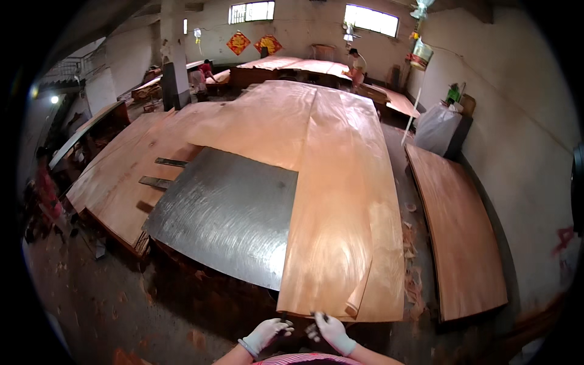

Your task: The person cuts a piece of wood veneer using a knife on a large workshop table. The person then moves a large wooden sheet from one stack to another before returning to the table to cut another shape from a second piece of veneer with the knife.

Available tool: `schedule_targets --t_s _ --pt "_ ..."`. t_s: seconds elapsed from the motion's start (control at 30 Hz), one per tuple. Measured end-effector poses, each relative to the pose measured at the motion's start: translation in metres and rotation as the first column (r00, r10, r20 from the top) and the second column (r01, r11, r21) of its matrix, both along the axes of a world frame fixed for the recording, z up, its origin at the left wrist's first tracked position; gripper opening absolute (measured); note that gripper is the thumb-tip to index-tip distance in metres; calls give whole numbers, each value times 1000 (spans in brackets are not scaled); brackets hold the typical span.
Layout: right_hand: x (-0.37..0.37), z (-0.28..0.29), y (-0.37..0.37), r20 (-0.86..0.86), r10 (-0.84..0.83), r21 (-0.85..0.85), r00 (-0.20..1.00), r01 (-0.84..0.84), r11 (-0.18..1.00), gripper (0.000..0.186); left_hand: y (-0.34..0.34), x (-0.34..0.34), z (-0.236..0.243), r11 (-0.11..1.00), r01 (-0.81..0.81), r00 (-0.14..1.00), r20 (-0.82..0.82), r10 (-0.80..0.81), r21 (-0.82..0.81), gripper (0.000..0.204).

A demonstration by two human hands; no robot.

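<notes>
The pile (261, 112) of wood sheets spreads across the middle of the room; its surface looks wavy, so a sheet lying on it could sit unevenly and crease if pressed or dragged.

The sheet (328, 225) at the person's hands lies lengthwise on the right part of the pile, its near end towards the body. It looks thin, and an uneven pull at one corner could split it along the grain or skew it.

Its left edge meets the dark board (222, 213). Which overlaps which I cannot tell; if the sheet is caught there, tugging could tear that edge.

The side stack (456, 231) stands well apart to the right, across a gap, and poses little threat.

Near the sheet's close right corner is a curl (360, 292), rolled up along its length. Weight on it, or a hand pushing it flat too fast, could crack it or set a fold.

Two slats (156, 182) jut from the board's left side; a passing sleeve or sheet could snag there.

The left hand (268, 333) and right hand (332, 331), both gloved, are at the sheet's near edge, fingers bent. Whether they pinch it or merely touch, I cannot tell; a slack hold could let it slip.

Small scraps (410, 267) on the floor could make footing slippery.
</notes>
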State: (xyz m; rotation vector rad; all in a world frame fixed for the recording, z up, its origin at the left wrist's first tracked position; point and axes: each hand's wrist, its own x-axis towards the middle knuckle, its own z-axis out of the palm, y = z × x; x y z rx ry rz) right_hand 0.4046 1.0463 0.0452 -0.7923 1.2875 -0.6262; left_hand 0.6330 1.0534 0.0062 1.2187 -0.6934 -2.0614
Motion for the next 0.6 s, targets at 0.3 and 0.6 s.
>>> schedule_targets --t_s 0.3,0.6 --pt "-13 30 -11 344 -488 144 802 469 871 30 19 -79 44 600 787 587 472 -658 -142 57" --pt "-246 -15 34 364 -645 132 672 648 750 30 35 -169 -46 836 527 693 490 -528 154 36"
